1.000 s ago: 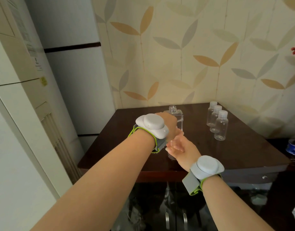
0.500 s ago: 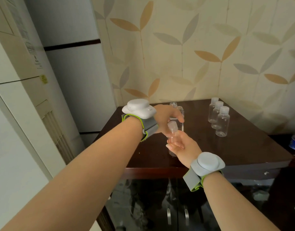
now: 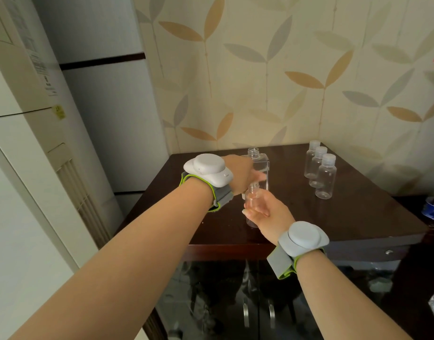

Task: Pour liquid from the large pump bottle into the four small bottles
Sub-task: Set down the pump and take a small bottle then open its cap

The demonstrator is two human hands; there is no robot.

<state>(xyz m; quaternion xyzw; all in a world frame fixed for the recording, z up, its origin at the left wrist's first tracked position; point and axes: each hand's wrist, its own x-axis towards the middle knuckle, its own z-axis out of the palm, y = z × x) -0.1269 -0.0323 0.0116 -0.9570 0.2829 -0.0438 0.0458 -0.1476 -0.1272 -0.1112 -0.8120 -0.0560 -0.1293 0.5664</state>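
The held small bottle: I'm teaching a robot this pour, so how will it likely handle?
The small bottle in the right hand looks like thin clear plastic and empty, so probably very light and squeezable. Tall, narrow and uncapped, it would likely tip at a nudge once set on the table.
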